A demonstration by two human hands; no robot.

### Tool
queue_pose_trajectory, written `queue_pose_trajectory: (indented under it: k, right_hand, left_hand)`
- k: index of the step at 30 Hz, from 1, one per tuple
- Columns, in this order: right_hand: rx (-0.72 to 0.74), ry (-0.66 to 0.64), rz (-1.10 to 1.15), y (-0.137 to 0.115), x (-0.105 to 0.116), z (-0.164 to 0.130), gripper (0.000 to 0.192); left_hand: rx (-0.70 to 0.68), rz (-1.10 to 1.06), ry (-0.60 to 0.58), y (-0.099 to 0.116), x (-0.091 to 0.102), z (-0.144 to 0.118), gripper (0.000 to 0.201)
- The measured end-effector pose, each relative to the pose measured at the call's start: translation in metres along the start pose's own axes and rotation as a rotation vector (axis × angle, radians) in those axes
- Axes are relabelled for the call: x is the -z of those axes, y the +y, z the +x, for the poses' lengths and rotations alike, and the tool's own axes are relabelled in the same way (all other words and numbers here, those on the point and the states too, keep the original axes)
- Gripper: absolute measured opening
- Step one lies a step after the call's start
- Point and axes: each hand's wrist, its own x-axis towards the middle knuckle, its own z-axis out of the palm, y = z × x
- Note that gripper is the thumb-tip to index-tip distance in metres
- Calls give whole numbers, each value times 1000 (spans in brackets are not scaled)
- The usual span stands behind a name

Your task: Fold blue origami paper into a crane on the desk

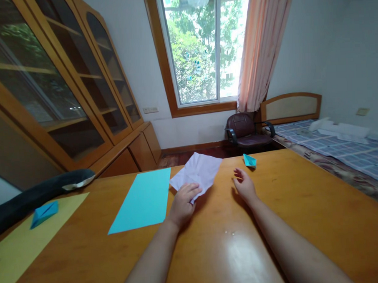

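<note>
L hand [183, 202] rests on the near corner of a creased lilac paper sheet [198, 171], fingers curled and pinching its edge against the wooden tabletop [304, 203]. R hand [244, 185] lies loosely spread beside it, holding nothing, near a small folded teal paper piece [249, 160] (not touching). Turquoise sheet [143, 200] lies flat just left of the lilac one.

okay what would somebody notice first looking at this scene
Probably the creased white paper at the table's far middle, with the left hand pinching its near edge. Just left of it lies a flat cyan sheet, and the open right hand rests near a small folded cyan piece.
</note>
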Motion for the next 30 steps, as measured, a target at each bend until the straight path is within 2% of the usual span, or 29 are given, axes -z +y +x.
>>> queue_pose_trajectory:
  k: [3, 6, 10, 14, 20, 23, 27, 30]
  right_hand:
    - [8, -16, 31, 2, 2, 2, 59]
    - [41, -101, 11, 5, 4, 1, 53]
    - [116, -278, 7, 8, 2, -3, 29]
    - [172, -454, 61, 6, 1, -7, 25]
    - [274, -514, -14, -2, 1, -10, 18]
    - [321, -567, -57, -4, 1, -12, 9]
    - [348, -602, -89, -5, 2, -13, 8]
    - [348, -607, -99, -4, 2, -13, 9]
  left_hand:
    - [27, -121, -135, 7, -19, -2, 32]
    - [108, -199, -204, 6, -25, -4, 28]
    - [185, -327, -212, -4, -17, -4, 28]
    - [261, -448, -193, -16, -4, -4, 30]
    - [356, -547, -193, -24, 6, -4, 31]
    - [404, -539, -240, -27, 4, -7, 31]
    - [411, -407, -282, -33, 0, -12, 46]
    - [365, -304, -269, -35, 0, -14, 36]
